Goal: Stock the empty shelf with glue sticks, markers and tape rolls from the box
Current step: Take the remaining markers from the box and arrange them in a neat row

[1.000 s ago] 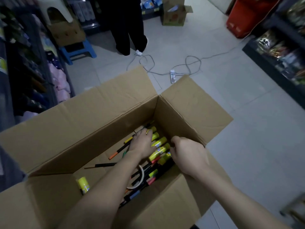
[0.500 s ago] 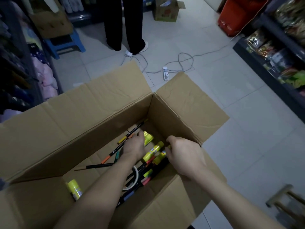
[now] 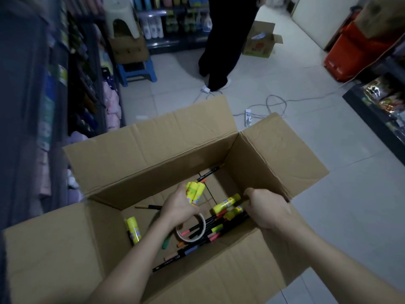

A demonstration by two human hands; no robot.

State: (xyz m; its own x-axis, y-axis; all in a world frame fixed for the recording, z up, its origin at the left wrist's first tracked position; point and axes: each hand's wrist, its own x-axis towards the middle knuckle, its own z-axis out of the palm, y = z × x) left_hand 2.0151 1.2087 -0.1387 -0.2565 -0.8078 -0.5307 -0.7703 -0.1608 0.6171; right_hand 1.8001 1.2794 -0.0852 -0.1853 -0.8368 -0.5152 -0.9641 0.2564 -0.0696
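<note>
An open cardboard box (image 3: 153,154) stands on the floor in front of me. My left hand (image 3: 177,207) grips a bundle of yellow glue sticks (image 3: 194,190) raised above the box bottom. My right hand (image 3: 266,210) reaches into the box's right side, its fingers curled at two more glue sticks (image 3: 226,202); whether it holds them is hidden. Black markers (image 3: 210,235) with coloured caps lie in a heap on the bottom beside a white tape roll (image 3: 192,232). One single glue stick (image 3: 133,230) lies at the left.
Shelving full of goods (image 3: 83,84) runs along the left, another rack (image 3: 385,99) at the right. A person in black trousers (image 3: 221,44) stands ahead. A white cable with a power strip (image 3: 248,116) lies on the tiles. A blue stool (image 3: 135,71) and small box (image 3: 260,40) stand further back.
My left hand has gathered several glue sticks from the heap and lifted them off the box bottom. My right hand stayed at the right side of the heap. The view tilted up.
</note>
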